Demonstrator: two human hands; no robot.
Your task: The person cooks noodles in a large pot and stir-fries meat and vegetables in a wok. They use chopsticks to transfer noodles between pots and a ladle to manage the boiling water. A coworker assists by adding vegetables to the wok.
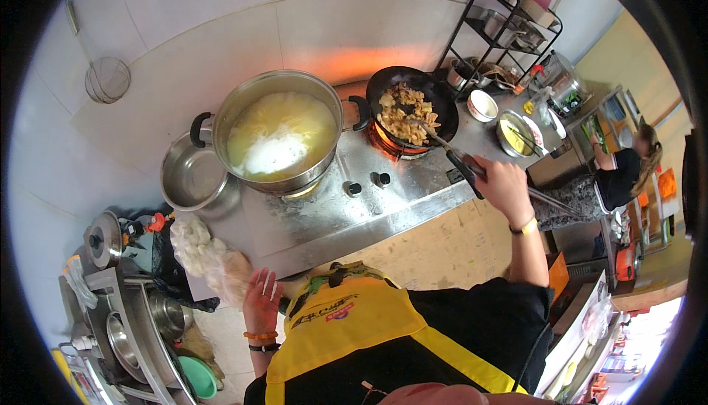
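My right hand (502,189) grips the dark handles of a wok and of a metal cooking utensil (434,135), whose end reaches into the food. Pieces of browned food (409,114) lie in the black wok (445,92) over a lit burner. My left hand (262,300) hangs with fingers apart near the counter's front edge, beside plastic bags of food (229,269), and holds nothing. Left of the wok, a big two-handled steel pot (218,134) holds yellowish noodles in liquid with white foam (276,151). An empty-looking steel pot (193,175) stands partly behind it.
Two stove knobs (381,180) sit on the steel counter (310,233). Right of the wok are a white bowl (482,105), a steel bowl of yellow liquid (514,135) and a black rack (470,23) of pots. A wire strainer (108,79) hangs on the wall. Another person (622,175) stands at right.
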